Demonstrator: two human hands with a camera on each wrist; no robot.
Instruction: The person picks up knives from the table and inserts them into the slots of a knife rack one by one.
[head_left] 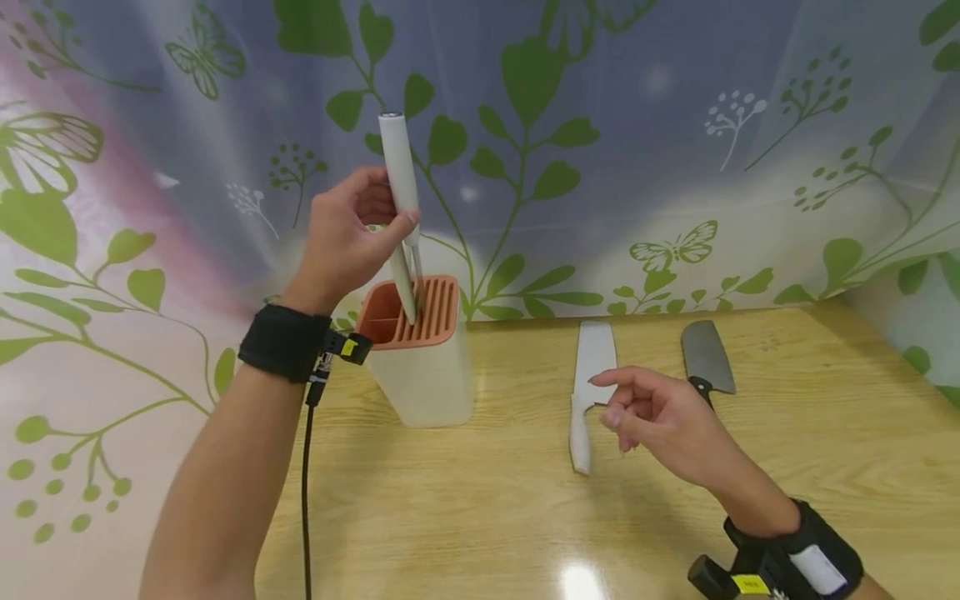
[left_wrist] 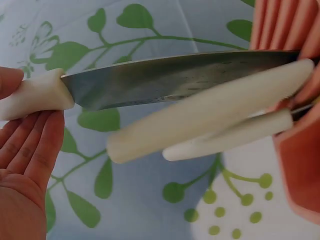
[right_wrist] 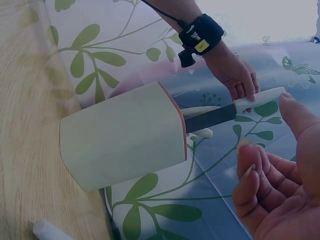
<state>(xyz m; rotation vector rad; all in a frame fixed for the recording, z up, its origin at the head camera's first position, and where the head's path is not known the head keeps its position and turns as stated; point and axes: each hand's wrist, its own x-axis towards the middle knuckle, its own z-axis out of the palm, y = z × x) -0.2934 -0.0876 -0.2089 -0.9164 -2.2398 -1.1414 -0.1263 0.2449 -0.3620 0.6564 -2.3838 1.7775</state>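
My left hand (head_left: 352, 233) grips the white handle of a kitchen knife (head_left: 400, 162) above the knife block (head_left: 423, 383). In the left wrist view, the knife's broad steel blade (left_wrist: 165, 80) runs down with its far end among the orange slots. Two other white handles (left_wrist: 210, 112) stick up from the block beside that blade. My right hand (head_left: 667, 425) hangs over the table with fingers loosely bent and nothing in them. Under its fingertips in the head view lies a white cleaver (head_left: 595, 358). In the right wrist view, the left hand (right_wrist: 237, 75) shows at the knife handle.
A dark-bladed cleaver (head_left: 707, 358) with a black handle lies on the wooden table (head_left: 450, 508), partly behind the right hand. A leaf-patterned curtain (head_left: 525, 167) hangs right behind the block. A black cable (head_left: 306, 500) runs down from the left wrist strap.
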